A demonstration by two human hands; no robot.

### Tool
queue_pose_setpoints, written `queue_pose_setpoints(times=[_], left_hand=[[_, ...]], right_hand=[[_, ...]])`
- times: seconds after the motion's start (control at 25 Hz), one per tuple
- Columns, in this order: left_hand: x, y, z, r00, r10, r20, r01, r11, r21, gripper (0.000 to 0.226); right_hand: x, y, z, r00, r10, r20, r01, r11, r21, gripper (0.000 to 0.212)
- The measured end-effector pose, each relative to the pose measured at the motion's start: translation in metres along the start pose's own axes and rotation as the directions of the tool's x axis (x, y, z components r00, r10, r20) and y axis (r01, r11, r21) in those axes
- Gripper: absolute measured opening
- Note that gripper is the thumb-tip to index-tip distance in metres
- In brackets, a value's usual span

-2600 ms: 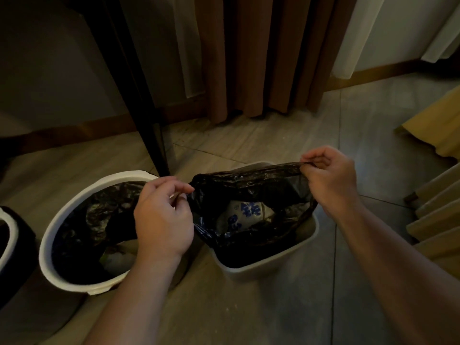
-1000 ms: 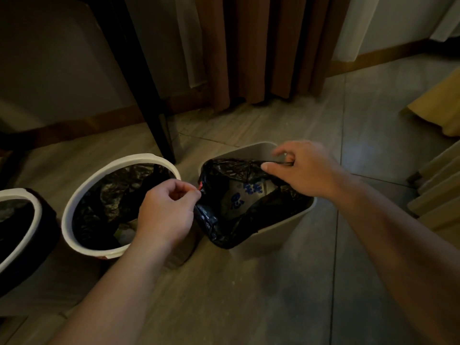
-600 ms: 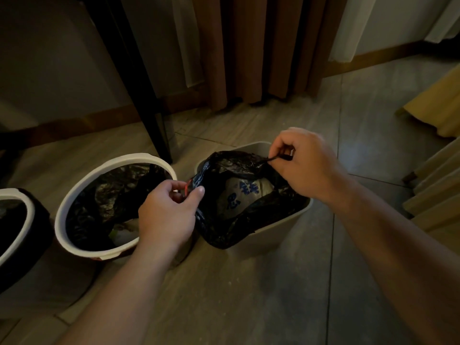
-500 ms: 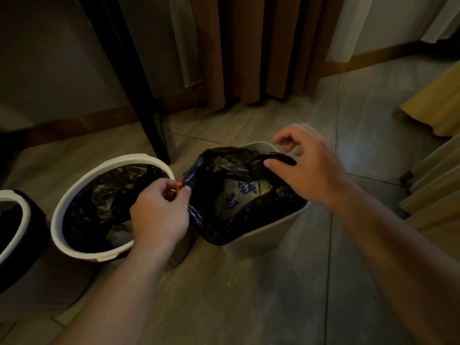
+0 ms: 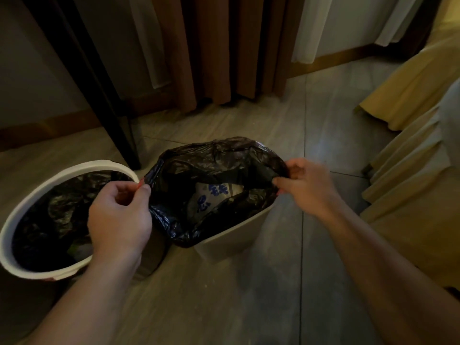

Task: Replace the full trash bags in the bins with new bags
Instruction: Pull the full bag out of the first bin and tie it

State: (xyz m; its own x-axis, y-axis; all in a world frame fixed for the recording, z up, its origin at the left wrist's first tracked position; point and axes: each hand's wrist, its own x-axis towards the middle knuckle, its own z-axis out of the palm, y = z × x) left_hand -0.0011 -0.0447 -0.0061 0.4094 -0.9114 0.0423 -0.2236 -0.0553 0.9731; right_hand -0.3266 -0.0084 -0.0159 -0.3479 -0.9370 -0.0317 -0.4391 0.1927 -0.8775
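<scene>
crinkled black bag (image 5: 216, 160), both hands pinching

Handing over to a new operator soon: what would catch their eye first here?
At centre, a black trash bag in a beige bin is held open: the left hand pinches its left edge, the right hand its right edge. Inside lies a pale packet with blue print. Left of it stands a round white bin, also black-lined.

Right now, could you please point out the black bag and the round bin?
black bag (image 5: 219, 158): head view, crumpled far edge.
round bin (image 5: 87, 166): head view, white far rim.
</scene>
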Motion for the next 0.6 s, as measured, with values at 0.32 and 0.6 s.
queue_pose_setpoints(times=[0.32, 0.6], left_hand=[[-0.008, 0.021, 0.007, 0.991, 0.077, 0.107, -0.068, 0.994, -0.089, 0.022], [-0.023, 0.042, 0.012, 0.962, 0.013, 0.274, 0.056, 0.969, -0.242, 0.023]], right_hand=[[-0.021, 0.003, 0.019, 0.967, 0.253, 0.002, -0.232, 0.885, 0.404, 0.021], [-0.012, -0.011, 0.017, 0.971, 0.225, -0.085, -0.155, 0.857, 0.491, 0.006]])
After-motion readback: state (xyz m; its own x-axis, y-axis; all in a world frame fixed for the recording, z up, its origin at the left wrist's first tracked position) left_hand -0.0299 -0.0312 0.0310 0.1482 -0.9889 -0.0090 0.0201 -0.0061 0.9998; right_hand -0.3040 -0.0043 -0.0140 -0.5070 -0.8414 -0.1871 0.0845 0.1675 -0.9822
